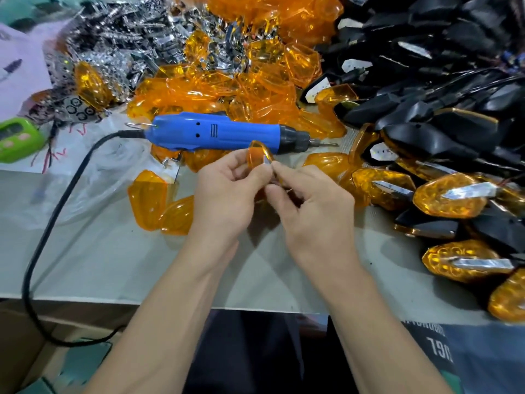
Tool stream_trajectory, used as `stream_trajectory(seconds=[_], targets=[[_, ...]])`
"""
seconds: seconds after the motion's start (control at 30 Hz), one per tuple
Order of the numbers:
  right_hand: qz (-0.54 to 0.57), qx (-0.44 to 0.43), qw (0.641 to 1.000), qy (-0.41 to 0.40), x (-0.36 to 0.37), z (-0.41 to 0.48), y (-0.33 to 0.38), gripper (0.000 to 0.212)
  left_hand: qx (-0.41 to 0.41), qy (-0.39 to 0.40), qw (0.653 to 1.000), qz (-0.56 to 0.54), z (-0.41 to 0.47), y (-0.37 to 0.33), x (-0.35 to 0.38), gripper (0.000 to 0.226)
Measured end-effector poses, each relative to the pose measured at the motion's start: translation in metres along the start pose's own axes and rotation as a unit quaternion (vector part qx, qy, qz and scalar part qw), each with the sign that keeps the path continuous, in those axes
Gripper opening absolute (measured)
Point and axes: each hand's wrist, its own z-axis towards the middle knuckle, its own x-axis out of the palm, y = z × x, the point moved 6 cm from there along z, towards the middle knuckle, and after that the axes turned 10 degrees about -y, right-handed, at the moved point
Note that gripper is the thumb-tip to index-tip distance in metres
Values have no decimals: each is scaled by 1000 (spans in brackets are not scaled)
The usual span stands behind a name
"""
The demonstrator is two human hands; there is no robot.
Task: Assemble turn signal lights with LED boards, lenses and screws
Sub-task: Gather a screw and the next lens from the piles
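The amber lens (257, 155) is held up above the middle of the desk (113, 265), just in front of the blue electric screwdriver (216, 132). The left hand (224, 191) has its grip closed on the lens, fingers curled round its edge, while the right hand (309, 200) pinches a small chrome insert (267, 160) against the lens's rim. The screwdriver lies on its side, bit pointing right, and its black cable (56, 206) loops off the desk's front edge. Behind it the parts lie in 3 loose heaps on the desk: amber lenses (227, 89) in the middle, chrome reflectors (119, 38) at far left, black housings (440, 81) at right. Finished lights (449, 199), with lens and chrome strip fitted, lie at the right edge. A crumpled clear plastic bag (113, 166) lies under the nearest loose lenses. A green device (17, 139) sits at the left. Below the desk, at lower left, stands a cardboard box (25, 351), its contents too blurred to tell.
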Motion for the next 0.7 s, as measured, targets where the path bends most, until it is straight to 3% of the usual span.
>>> stream_trajectory(seconds=[0.1, 0.2, 0.3, 0.37, 0.7], targets=[[88, 77, 993, 27, -4, 2, -15, 42, -20, -7, 999, -29, 0, -2, -2, 23], [162, 155, 972, 69, -2, 4, -25, 51, -55, 13, 988, -147, 0, -5, -2, 20], [308, 170, 925, 147, 7, 2, -16, 30, -53, 40, 977, -203, -3, -8, 0, 21], [374, 196, 895, 143, 7, 1, -14, 27, -23, 31, 982, -184, -4, -9, 1, 18], [337, 230, 906, 111, 9, 0, -17, 14, 38, -2, 998, -59, -7, -10, 3, 23]])
